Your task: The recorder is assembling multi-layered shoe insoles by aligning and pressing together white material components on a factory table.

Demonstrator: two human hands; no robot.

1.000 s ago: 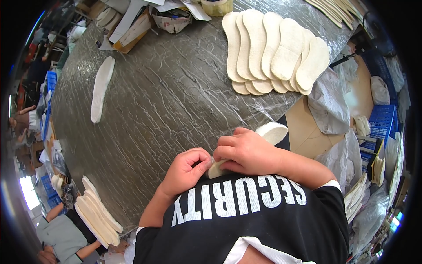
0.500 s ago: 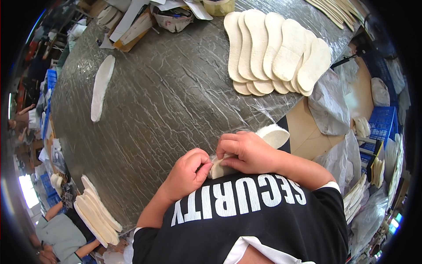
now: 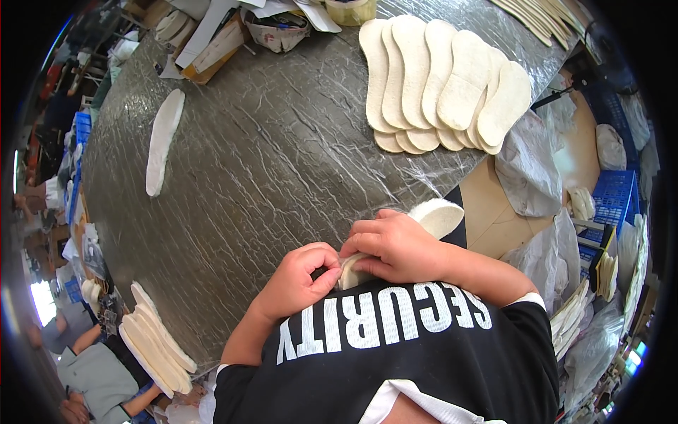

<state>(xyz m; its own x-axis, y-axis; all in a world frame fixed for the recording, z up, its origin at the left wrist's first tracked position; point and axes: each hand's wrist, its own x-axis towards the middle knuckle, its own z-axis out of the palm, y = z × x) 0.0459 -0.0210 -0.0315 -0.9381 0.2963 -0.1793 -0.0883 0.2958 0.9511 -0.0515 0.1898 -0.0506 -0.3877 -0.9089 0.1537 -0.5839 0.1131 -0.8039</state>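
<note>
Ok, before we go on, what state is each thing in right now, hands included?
Left hand: fingers pinched together beside the near end of the held insole
Right hand: closed on the held insole
Held insole: gripped, partly hidden, far end showing past the right hand
Fanned insoles: overlapping, lying flat
Single insole: lying apart
Insole pile: stacked, edges staggered
Table covering: wrinkled, shiny

Insole [image 3: 443,219] mid pt hidden bhnd hands [image 3: 397,244]; tub [image 3: 351,17] + papers [image 3: 318,15] cut off @ top edge.
</note>
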